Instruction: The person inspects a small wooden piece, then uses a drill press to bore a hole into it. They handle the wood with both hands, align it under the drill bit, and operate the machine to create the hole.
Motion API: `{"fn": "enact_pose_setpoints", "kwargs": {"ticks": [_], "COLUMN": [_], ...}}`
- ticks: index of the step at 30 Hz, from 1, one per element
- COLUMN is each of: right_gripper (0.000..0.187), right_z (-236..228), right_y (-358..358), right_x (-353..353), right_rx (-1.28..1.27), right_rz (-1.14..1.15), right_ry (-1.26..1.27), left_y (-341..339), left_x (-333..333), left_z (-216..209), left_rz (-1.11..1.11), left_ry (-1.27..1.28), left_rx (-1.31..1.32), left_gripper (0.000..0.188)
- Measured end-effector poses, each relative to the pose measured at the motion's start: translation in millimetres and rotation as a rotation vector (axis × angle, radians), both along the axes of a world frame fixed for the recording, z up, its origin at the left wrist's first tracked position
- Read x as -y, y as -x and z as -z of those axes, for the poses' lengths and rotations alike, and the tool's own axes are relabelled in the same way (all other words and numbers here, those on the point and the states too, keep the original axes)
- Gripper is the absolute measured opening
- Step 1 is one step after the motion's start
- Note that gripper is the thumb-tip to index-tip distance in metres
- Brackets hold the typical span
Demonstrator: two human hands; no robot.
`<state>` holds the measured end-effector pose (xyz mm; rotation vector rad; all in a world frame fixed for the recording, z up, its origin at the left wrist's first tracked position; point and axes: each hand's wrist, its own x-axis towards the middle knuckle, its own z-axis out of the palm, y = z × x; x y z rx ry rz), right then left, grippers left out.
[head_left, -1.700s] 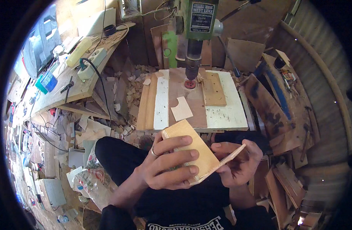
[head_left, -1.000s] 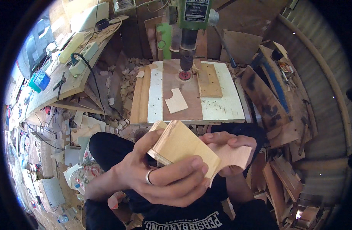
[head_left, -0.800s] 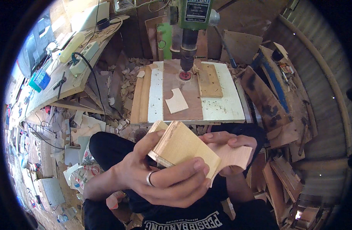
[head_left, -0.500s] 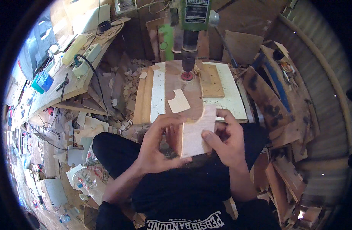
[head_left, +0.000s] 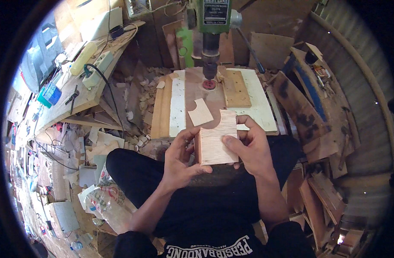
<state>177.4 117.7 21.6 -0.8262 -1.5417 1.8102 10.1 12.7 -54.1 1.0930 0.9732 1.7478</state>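
Between my two hands, above my lap, is a thick stack of light wooden pieces point(head_left: 216, 146) with a curved notch cut into the far edge. My left hand point(head_left: 180, 155) grips its left side, thumb under the near corner. My right hand point(head_left: 250, 148) holds the right side, thumb pressed on the top face. One similar notched wooden piece point(head_left: 200, 112) lies by itself on the board just beyond. Farther off, a red round hole-saw cutter point(head_left: 209, 84) sits under the chuck of a green drill press point(head_left: 214, 17), down at the board.
A wooden fence block point(head_left: 237, 90) lies on the white work table point(head_left: 262, 103), right of the cutter. Wood offcuts are heaped left of the table. A bench point(head_left: 87, 92) with a power strip point(head_left: 98, 69) and cable stands left; planks point(head_left: 298, 112) lean on the right.
The stack has turned to sit squarer and come slightly left and nearer, with its top face tilted more toward me. Both hands keep hold of it. The single piece stays on the board.
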Motion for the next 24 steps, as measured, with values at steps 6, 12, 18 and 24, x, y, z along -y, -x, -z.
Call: {"fn": "enact_pose_setpoints", "kwargs": {"ticks": [6, 12, 18, 24], "right_gripper": [0.036, 0.041, 0.044, 0.051], "right_z": [-6.8, -21.3, -32.2, -37.8], "right_y": [1.1, -7.2, -16.9, -35.4], "right_x": [5.5, 15.7, 27.0, 45.8], "right_rx": [-0.024, -0.03, -0.047, -0.18], "right_rz": [-0.005, -0.028, -0.02, -0.061], "right_ry": [0.0, -0.046, -0.116, -0.363], "left_y": [-1.0, -5.2, -6.4, -4.3], "left_x": [1.3, 5.4, 5.6, 17.3], "left_z": [-3.5, -11.6, -25.6, -55.0], "left_rz": [-0.026, -0.047, -0.095, -0.187], "left_ry": [-0.045, -0.18, -0.362, -0.537], "left_rx": [-0.042, -0.149, -0.279, -0.519], "left_gripper": [0.098, 0.094, 0.089, 0.077]}}
